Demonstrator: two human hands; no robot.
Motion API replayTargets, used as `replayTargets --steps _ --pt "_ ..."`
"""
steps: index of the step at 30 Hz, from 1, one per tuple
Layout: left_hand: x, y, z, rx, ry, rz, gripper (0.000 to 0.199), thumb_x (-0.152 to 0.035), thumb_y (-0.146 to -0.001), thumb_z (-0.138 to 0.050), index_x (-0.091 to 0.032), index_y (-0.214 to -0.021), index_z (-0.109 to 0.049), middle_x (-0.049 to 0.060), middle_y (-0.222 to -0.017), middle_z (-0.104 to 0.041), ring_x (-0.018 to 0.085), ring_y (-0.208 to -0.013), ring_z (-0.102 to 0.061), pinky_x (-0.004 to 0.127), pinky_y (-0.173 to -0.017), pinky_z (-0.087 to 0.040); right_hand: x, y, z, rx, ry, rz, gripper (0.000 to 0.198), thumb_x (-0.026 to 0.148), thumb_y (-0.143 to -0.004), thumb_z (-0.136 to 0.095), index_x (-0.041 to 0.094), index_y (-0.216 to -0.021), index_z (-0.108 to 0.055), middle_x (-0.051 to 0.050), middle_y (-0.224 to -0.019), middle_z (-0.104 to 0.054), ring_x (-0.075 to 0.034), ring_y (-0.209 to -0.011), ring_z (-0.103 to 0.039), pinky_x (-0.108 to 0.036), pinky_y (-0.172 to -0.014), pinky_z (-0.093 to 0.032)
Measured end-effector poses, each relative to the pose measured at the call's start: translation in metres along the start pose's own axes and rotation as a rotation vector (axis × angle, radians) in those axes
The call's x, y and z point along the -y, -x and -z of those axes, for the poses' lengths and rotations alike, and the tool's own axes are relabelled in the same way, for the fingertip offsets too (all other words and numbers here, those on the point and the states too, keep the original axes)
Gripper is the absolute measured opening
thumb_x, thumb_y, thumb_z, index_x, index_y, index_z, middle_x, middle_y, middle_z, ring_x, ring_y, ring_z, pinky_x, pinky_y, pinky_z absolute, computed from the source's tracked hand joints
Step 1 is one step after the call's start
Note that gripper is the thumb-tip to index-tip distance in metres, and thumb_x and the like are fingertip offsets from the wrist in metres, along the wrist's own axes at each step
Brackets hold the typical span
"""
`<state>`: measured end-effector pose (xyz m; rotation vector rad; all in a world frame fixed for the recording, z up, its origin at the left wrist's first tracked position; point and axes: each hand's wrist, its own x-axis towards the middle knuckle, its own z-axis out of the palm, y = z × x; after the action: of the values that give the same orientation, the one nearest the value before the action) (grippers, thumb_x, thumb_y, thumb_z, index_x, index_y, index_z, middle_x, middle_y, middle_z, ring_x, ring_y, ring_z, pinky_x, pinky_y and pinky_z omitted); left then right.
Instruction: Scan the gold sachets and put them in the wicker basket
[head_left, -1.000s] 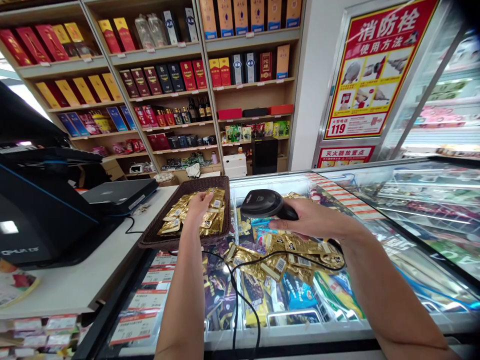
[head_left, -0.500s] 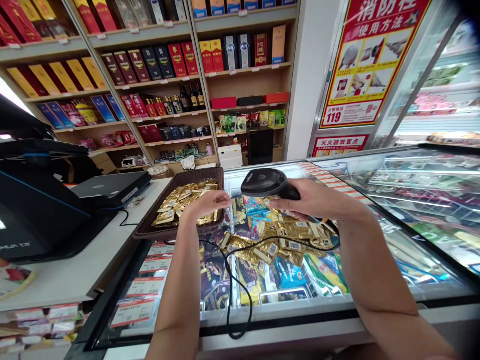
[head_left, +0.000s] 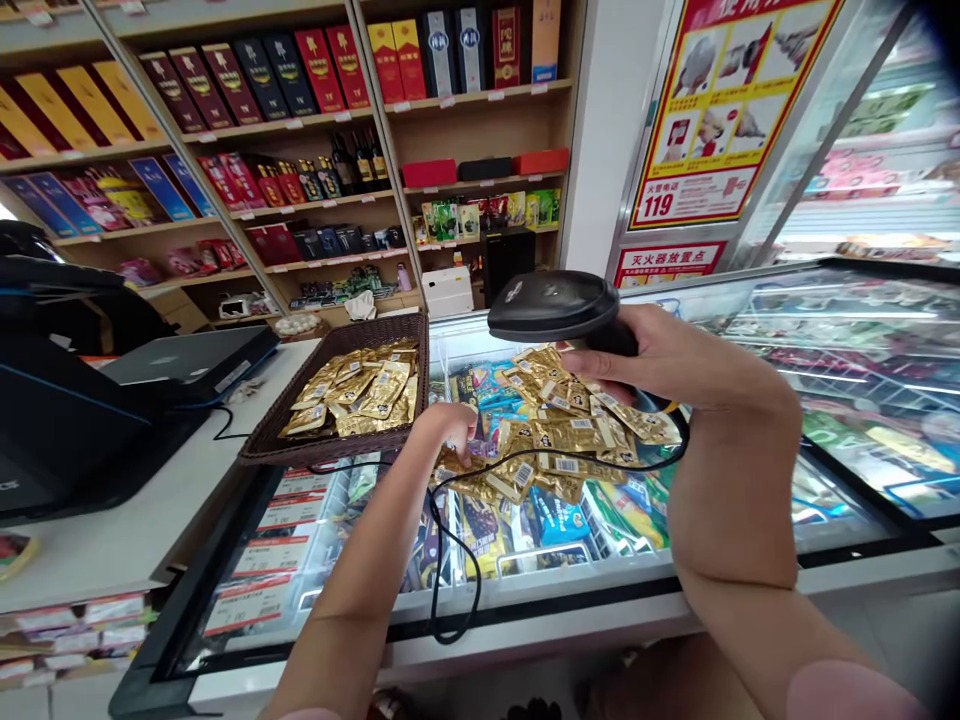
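My right hand (head_left: 645, 355) is wrapped round the handle of a black handheld barcode scanner (head_left: 555, 305). The scanner is up above loose gold foil packets (head_left: 574, 435) that lie heaped on the freezer's glass top. At the left end of this heap, my left hand (head_left: 454, 430) has its fingers curled down and closed on a gold foil packet (head_left: 450, 463); the fingertips are partly hidden. Left of that hand, a brown woven basket (head_left: 337, 453) holds many more gold packets. The scanner's black cable (head_left: 480, 570) loops across the glass in front of the heap.
Under the glass of the chest freezer (head_left: 555, 600) lie colourful wrapped goods. A white counter (head_left: 97, 540) with a black machine (head_left: 67, 400) and a flat dark device (head_left: 195, 358) is on the left. Shelves of boxed bottles (head_left: 262, 75) stand behind, beside a red fire-notice poster (head_left: 727, 120).
My left hand has moved from the basket's edge right and down to the gold packets on the glass. The scanner in my right hand is higher. The view has tilted down.
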<state>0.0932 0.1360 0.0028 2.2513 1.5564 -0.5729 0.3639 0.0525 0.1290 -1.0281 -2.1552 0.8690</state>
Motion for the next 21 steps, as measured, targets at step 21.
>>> replayTargets --steps 21 --pt "-0.002 -0.002 0.009 0.004 -0.055 0.126 0.036 -0.033 -0.048 -0.087 -0.018 -0.078 -0.075 0.010 -0.083 -0.073 0.027 -0.080 -0.067 0.029 -0.070 -0.047 -0.056 0.017 -0.080 0.255 -0.301 -0.337 0.047 0.063 -0.078 -0.064 0.020 -0.067 -0.048 0.003 -0.047 -0.052 -0.010 -0.040 -0.045 -0.023 -0.042 -0.036"
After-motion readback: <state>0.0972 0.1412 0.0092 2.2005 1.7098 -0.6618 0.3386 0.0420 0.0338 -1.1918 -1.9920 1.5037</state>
